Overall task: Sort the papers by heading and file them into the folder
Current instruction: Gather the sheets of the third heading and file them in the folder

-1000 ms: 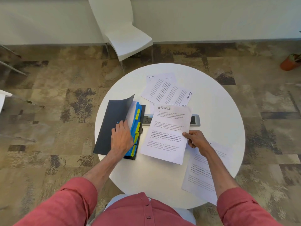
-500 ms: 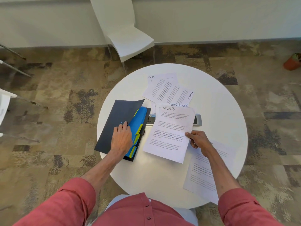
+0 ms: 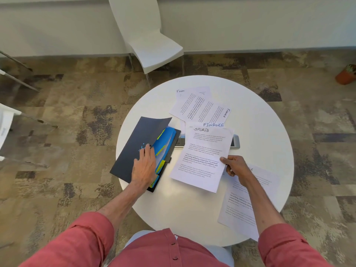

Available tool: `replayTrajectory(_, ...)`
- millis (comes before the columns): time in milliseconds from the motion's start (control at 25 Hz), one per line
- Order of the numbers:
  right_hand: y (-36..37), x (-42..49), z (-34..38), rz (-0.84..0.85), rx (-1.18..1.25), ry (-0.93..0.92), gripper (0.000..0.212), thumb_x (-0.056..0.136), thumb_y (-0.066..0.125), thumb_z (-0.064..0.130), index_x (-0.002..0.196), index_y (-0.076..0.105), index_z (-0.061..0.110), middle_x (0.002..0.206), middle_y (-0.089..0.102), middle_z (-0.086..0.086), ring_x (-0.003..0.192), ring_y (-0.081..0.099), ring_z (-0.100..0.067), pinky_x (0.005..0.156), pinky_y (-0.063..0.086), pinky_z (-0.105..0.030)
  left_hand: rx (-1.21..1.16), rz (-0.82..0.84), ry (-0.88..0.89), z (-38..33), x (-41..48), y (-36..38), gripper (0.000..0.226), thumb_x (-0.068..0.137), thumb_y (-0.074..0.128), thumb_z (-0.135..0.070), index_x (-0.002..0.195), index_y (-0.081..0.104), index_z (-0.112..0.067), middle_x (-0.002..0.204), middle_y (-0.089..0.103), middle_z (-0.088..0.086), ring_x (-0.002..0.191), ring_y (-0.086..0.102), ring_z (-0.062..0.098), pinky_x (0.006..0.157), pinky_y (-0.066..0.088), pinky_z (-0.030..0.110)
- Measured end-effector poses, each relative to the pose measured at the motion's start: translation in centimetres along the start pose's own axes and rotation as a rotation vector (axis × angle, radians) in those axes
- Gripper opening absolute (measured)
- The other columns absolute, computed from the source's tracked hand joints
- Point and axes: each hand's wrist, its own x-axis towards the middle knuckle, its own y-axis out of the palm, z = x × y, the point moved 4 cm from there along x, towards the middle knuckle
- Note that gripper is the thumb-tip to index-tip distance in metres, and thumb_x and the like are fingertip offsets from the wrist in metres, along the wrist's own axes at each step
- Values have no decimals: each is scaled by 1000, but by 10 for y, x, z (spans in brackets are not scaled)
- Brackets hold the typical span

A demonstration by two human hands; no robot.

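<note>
A dark folder (image 3: 134, 145) lies open on the left of the round white table (image 3: 265, 135), with blue dividers (image 3: 166, 139) and yellow tabs showing. My left hand (image 3: 144, 167) rests on the folder, its fingers at the edge of the dividers under the lifted cover. My right hand (image 3: 234, 166) pinches the right edge of a sheet headed SPORTS (image 3: 204, 158), held just right of the folder. Sheets headed FINANCE (image 3: 200, 107) lie overlapped behind it. Another sheet (image 3: 248, 205) lies under my right forearm at the table's near right edge.
A grey slab-like device (image 3: 236, 142) lies partly under the SPORTS sheet. A white chair (image 3: 152, 43) stands beyond the table, and a terracotta plant pot (image 3: 345, 75) sits on the patterned carpet at far right. More white furniture shows at the left edge.
The folder's dark cover has dropped lower over the blue dividers, and my left hand's fingers have slid under it. The SPORTS sheet has hardly moved in my right hand.
</note>
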Motion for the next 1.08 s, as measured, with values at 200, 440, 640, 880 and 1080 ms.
replayTrajectory(200, 1, 1, -2, -2, 0, -1, 21, 101, 72, 16, 110, 78, -1, 82, 76, -17, 44, 40, -14, 43, 27, -25, 3, -67, 108, 2, -1, -4, 80, 81, 78, 2, 150, 40, -14, 152, 44, 17, 112, 57, 33, 76, 59, 43)
replayTrajectory(440, 6, 6, -3, -3, -5, -16, 20, 100, 72, 17, 108, 79, 1, 98, 76, -31, 45, 40, -16, 44, 26, -26, 158, -16, 178, 7, -2, -4, 35, 94, 73, -5, 127, 63, -12, 163, 38, 27, 126, 54, 39, 98, 54, 45)
replayTrajectory(640, 10, 8, -8, 7, 4, -6, 21, 100, 73, 18, 106, 78, -1, 84, 72, -23, 46, 39, -17, 45, 26, -26, 155, -29, 123, 8, -6, -6, 56, 87, 66, -26, 138, 63, -3, 167, 37, 17, 133, 51, 36, 103, 48, 46)
replayTrajectory(880, 13, 7, -8, 3, 50, 2, 21, 99, 74, 15, 107, 78, -3, 80, 74, -19, 44, 39, -17, 43, 26, -25, 66, 58, 53, 11, -20, 10, 94, 79, 78, -32, 156, 36, 0, 178, -1, 10, 148, 31, 43, 100, 53, 59)
replayTrajectory(1080, 15, 6, -8, 6, 68, 8, 21, 98, 75, 17, 108, 78, -1, 88, 73, -25, 45, 40, -17, 44, 26, -26, 107, 41, 95, 16, -21, 15, 98, 81, 80, -19, 161, 27, 3, 179, -6, 12, 144, 36, 37, 92, 60, 49)
